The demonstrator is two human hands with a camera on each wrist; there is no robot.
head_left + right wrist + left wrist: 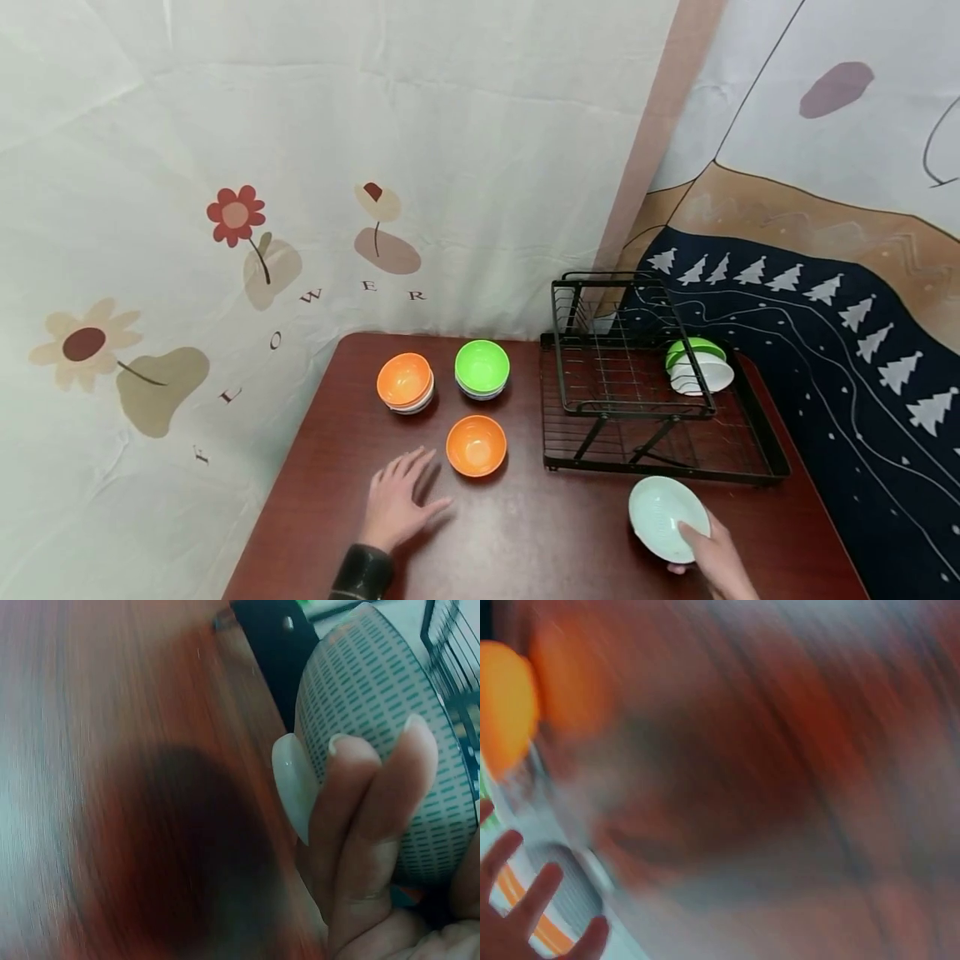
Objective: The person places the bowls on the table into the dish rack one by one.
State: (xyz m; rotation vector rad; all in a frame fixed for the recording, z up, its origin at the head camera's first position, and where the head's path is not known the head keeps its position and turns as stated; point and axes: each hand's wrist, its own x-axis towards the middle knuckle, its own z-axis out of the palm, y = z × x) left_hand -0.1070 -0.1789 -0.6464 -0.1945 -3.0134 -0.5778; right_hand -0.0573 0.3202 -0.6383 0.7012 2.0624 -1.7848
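My right hand [712, 554] grips a pale bowl [666, 518] above the table at the right, thumb inside it and fingers under it. In the right wrist view the bowl's outside [375, 697] has rows of small green dashes, and fingers [367, 795] lie along it. My left hand [397, 500] is over the table with fingers spread, holding nothing. Just right of its fingertips stands a single orange bowl [476, 447]. Farther back are a stack topped by an orange bowl [405, 380] and another topped by a green bowl [482, 367]. The left wrist view is mostly blurred.
A black two-tier dish rack [637, 408] stands at the back right of the brown table [525, 542]. A white bowl [701, 373] and a green bowl [693, 348] lean in it. Patterned cloth [480, 167] hangs behind the table.
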